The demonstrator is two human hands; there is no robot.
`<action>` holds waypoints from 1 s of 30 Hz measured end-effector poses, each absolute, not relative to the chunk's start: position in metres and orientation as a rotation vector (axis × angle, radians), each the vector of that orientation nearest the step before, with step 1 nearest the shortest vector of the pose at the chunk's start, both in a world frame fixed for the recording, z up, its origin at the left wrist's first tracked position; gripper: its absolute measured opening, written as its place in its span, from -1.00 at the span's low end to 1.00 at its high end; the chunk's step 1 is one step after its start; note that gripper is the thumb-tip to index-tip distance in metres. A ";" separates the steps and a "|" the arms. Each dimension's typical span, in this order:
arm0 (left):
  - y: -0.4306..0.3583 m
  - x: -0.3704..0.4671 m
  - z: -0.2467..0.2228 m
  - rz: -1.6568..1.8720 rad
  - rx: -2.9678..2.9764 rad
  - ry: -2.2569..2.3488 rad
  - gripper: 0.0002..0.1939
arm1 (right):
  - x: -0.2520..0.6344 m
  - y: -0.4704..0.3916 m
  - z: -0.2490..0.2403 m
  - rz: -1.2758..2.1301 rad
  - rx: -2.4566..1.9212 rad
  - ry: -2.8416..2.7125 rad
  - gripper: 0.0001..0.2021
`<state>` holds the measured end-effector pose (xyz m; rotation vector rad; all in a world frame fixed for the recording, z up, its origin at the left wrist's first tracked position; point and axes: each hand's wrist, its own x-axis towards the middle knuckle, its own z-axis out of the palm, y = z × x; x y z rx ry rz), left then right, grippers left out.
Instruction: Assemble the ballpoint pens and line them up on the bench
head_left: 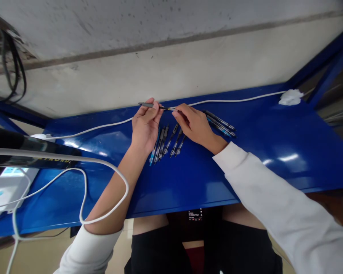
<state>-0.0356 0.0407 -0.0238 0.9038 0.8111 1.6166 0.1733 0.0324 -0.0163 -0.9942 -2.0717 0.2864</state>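
My left hand (145, 127) is closed in a pinch around the grey barrel of a pen (145, 104), held nearly level above the far edge of the blue table. A thin pen refill (166, 109) runs from that barrel toward the right. My right hand (196, 123) pinches its far end between thumb and forefinger; the exact grip is partly hidden. Below and between my hands lie several pens (163, 142), side by side with their clear tips toward me, one of them blue. Another group of pens (221, 125) rests just right of my right hand.
A white cable (231, 100) runs along the back of the blue table (183, 186) to a crumpled white wad (290, 97). At left, a black cylinder (31, 148) and looped white cable (103, 161) pass close to my left forearm. A phone screen (195, 215) glows below the front edge.
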 end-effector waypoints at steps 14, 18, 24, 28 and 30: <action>0.027 -0.024 -0.004 1.704 0.875 0.797 -0.71 | 0.173 0.035 -0.018 0.297 -0.982 -2.136 -0.64; 0.027 -0.025 -0.005 1.711 0.993 0.889 -0.67 | 0.173 0.035 -0.018 0.284 -0.983 -2.145 -0.65; 0.023 -0.016 -0.005 1.695 1.113 0.991 -0.59 | 0.173 0.034 -0.020 0.300 -1.018 -2.163 -0.69; 0.019 -0.009 -0.006 1.666 1.174 0.950 -0.61 | 0.172 0.036 -0.025 0.344 -1.070 -2.120 -0.67; 0.018 -0.007 -0.006 1.635 1.192 0.923 -0.64 | 0.172 0.037 -0.028 0.356 -1.067 -2.080 -0.67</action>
